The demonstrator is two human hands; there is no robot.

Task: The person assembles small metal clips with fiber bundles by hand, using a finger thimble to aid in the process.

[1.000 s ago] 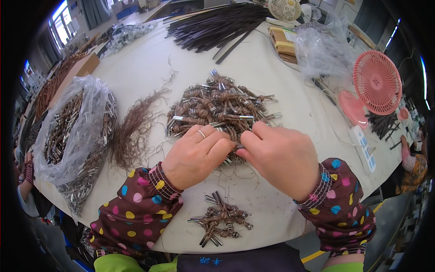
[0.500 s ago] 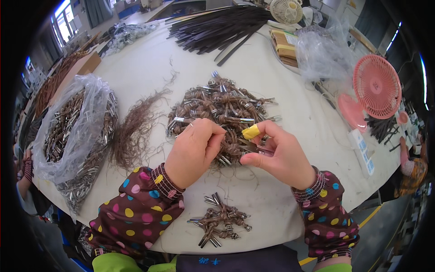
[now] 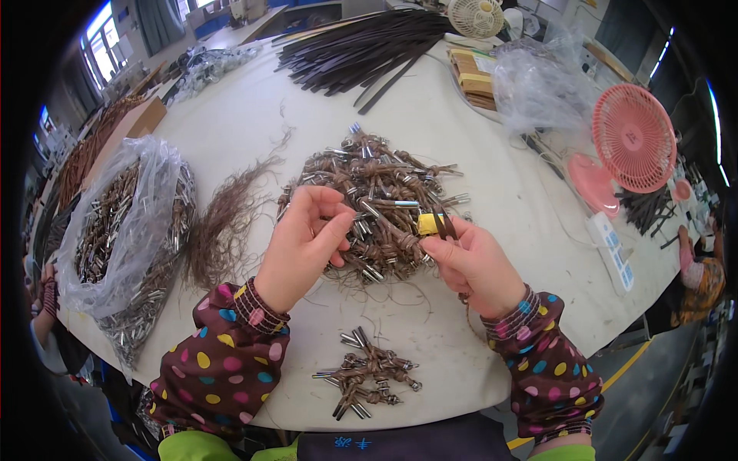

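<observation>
Head view, and from where I stand, the step in hand looks to be the handling of one knotted cord piece (image 3: 392, 223), brown with a bright metal end. It lies at the tips of the right hand (image 3: 477, 265), slanting up and away toward the left fingers. The right thumb and forefinger seem closed on its near end; a yellow wrap (image 3: 429, 223) covers that forefinger, and a slim dark tool (image 3: 443, 224) stands up just behind it. The left hand (image 3: 304, 238) hangs beside the far end, fingers bent inward, thumb near the forefinger; whether a fine thread is caught there I cannot tell.

Just beyond and beneath both sets of fingers sits the heap (image 3: 384, 169) of similar pieces; nearer the body, below the gap between the hands, is a smaller cluster (image 3: 369, 376). Left of the left fingers lies a thread tangle (image 3: 223, 211).

To my eye, the next move calls for a steady right pinch and a clear space between the fingertips. The right palm hides most of the tool, so its kind is unsure, and the piece's near end disappears at the thumb.
</observation>
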